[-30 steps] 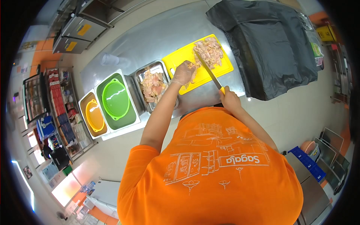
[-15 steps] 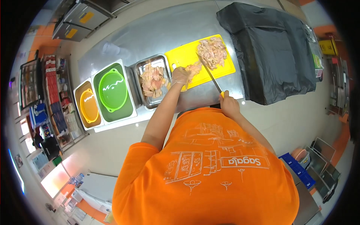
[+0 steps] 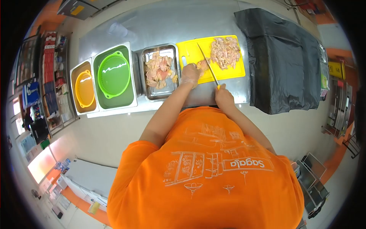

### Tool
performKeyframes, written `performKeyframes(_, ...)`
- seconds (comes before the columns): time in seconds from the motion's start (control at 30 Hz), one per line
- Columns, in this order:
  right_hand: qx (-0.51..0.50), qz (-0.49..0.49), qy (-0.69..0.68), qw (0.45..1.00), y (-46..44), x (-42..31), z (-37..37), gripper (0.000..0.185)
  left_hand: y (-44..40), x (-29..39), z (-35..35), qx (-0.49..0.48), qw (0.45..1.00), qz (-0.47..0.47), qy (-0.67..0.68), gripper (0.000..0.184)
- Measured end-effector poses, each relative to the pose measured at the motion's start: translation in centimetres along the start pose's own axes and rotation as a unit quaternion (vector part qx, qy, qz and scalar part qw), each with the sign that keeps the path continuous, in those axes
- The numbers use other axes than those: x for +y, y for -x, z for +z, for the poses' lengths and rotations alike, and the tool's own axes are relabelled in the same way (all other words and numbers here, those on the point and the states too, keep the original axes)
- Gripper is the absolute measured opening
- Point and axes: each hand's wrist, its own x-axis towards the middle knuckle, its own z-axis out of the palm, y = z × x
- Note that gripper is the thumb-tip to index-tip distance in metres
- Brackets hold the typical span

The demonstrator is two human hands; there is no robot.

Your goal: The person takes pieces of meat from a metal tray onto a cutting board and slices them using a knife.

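A yellow cutting board (image 3: 187, 45) lies on the steel table. In a clear glove, my left hand (image 3: 189, 74) presses a piece of raw meat (image 3: 202, 66), probably chicken, against the board with curled fingers. My right hand (image 3: 224, 96) grips the yellow handle of a long knife (image 3: 208, 64), its blade lying across the right part of that piece and pointing away from me. Right of the blade sits a heap of cut raw meat (image 3: 225, 53). Left of the board, a metal tray (image 3: 145, 68) holds larger raw pieces (image 3: 159, 70).
Left of the tray stand steel pans holding a green basket (image 3: 113, 74) and an orange basket (image 3: 84, 88). A clear container (image 3: 118, 29) is near the back of the steel table (image 3: 160, 26). Black plastic sheeting (image 3: 284, 65) covers something on the right.
The knife has shifted left and forward, away from the cut heap and over the piece under my left hand. My right hand has moved with it. The whole view has also shifted slightly.
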Motion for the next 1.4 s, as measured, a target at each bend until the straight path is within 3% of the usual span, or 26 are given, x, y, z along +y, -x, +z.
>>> performKeyframes(0.13, 0.018, -0.024, -0.001, 1.0, -2.1, -0.8, 0.1, 0.043, -0.1, 0.2, 0.1, 0.005, 1.0, 0.005, -0.026, 0.041)
performKeyframes(0.23, 0.009, 0.009, -0.015, 1.0, 1.6, 1.0, -0.2, 0.039, -1.1, 0.0, 0.0, -0.053, 0.997, 0.01, -0.053, 0.042)
performKeyframes(0.27, -0.044, 0.045, -0.014, 0.998, 1.6, 1.3, -0.4, 0.039, -1.1, -0.6, 0.5, -0.03, 0.995, 0.05, -0.082, 0.043)
performKeyframes(0.37, 0.01, 0.006, -0.035, 0.999, 0.0, 1.0, 0.4, 0.038, 0.0, -1.1, 0.6, -0.016, 0.999, 0.03, 0.017, 0.047)
performKeyframes(0.47, 0.029, -0.015, -0.043, 0.999, -4.4, -0.9, 0.6, 0.039, 2.0, 2.8, -2.0, -0.019, 1.0, -0.013, -0.002, 0.047)
performKeyframes(0.67, -0.028, 0.026, -0.049, 0.998, 0.9, 2.1, -0.3, 0.037, 0.2, -0.6, 0.3, -0.011, 0.999, 0.036, 0.017, 0.06)
performKeyframes(0.77, -0.051, 0.037, -0.013, 0.998, 4.1, 4.0, -0.1, 0.037, 0.1, -1.1, 1.1, 0.027, 0.997, 0.074, -0.025, 0.049)
performKeyframes(0.87, 0.005, 0.002, -0.037, 0.999, 2.6, 3.9, 0.3, 0.036, -0.6, -2.7, 2.3, -0.016, 0.996, 0.01, 0.09, 0.032)
performKeyframes(0.97, 0.053, -0.023, -0.041, 0.997, -0.6, 2.4, 0.5, 0.036, 0.2, -2.0, 1.6, -0.039, 0.946, -0.029, 0.32, 0.027)
performKeyframes(1.07, 0.102, -0.013, -0.073, 0.992, -1.7, 2.5, 1.1, 0.035, 0.3, -0.8, -0.1, -0.077, 0.933, -0.002, 0.351, 0.029)
performKeyframes(1.17, 0.073, 0.0, -0.088, 0.993, 0.8, 2.8, -2.2, 0.034, -0.2, 0.8, -1.4, -0.093, 0.961, 0.033, 0.257, 0.034)
performKeyframes(1.27, 0.074, 0.022, -0.085, 0.993, 3.1, 3.8, -3.7, 0.035, -1.3, 3.0, -3.1, -0.223, 0.946, 0.009, 0.233, 0.038)
performKeyframes(1.4, 0.064, 0.023, -0.101, 0.993, 4.3, 5.4, -2.9, 0.035, -3.3, 2.9, -3.5, -0.229, 0.97, 0.028, 0.072, 0.044)
